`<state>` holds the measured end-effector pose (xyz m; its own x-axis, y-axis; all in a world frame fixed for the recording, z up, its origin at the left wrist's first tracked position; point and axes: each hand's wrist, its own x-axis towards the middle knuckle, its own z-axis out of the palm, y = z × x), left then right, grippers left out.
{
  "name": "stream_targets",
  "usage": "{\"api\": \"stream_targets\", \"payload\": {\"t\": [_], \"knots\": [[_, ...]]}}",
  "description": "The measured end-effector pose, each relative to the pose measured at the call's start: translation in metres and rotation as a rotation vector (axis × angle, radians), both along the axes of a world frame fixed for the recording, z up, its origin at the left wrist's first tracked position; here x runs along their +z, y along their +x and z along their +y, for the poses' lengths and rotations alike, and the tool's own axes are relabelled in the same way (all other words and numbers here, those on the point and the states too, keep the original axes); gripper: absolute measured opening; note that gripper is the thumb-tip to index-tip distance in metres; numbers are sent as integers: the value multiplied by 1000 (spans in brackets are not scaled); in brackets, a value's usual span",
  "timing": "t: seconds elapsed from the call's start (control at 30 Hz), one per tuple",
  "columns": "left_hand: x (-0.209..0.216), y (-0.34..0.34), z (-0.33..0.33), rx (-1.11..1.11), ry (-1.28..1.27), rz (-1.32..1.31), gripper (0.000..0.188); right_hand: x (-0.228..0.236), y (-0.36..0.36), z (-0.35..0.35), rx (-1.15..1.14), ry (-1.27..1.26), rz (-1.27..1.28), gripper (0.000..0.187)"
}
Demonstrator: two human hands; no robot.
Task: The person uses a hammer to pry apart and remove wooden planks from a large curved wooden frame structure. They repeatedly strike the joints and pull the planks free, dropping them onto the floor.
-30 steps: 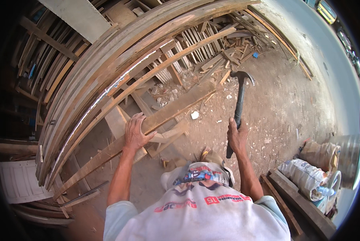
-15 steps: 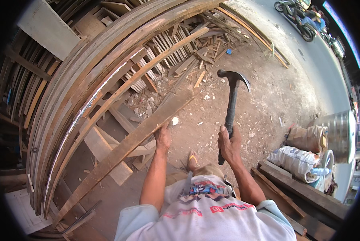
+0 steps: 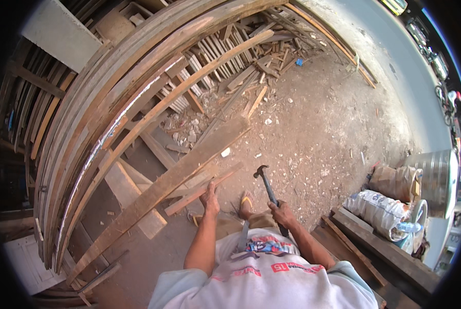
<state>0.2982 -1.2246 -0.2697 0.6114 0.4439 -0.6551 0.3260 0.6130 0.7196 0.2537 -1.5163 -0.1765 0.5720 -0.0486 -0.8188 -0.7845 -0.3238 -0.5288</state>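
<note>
Hammer, with a dark handle and a claw head, is in the person's right hand, above the ground and in front of the body; its head points away from the body and slightly left, while the butt of the handle reaches back toward the white shirt. The right fingers are wrapped around the handle. The left hand is at a short reddish strip of wood, its fingers overlapping the strip near the middle; whether they close around it or only rest against it, I cannot tell. Just beyond the strip, a long beam slants from its near left end to its far right end, crossing over a wide piece of wood. Long boards are stacked along the left side of the ground, and wood scraps lie toward its far edge, with a small blue scrap just beside them. A foot in a yellow-strapped sandal stands between the hands. Along the ground's right edge, near the road, are a white sack, a brown sack and a shiny metal drum.
</note>
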Motion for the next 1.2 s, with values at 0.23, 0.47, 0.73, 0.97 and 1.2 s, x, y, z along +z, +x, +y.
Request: {"api": "stream_targets", "payload": {"t": [0.23, 0.47, 0.73, 0.97, 1.2], "knots": [[-43, -24, -34, 22, -342, 203, 61, -63, -50, -99, -182, -144, 172, 40], [-59, -34, -53, -181, -511, 122, 50, -107, -165, -160, -235, -346, 320, 45], [-76, -63, -35, -125, -502, 342, 51, -143, -274, -173, 584, -415, -42, 41], [-98, -85, -34, -201, -475, 543, 53, -102, -249, -129, -167, -288, 292, 41], [-40, -44, -87, -562, -361, 219, 46, -92, -235, -111, -181, -268, 284, 41]]}}
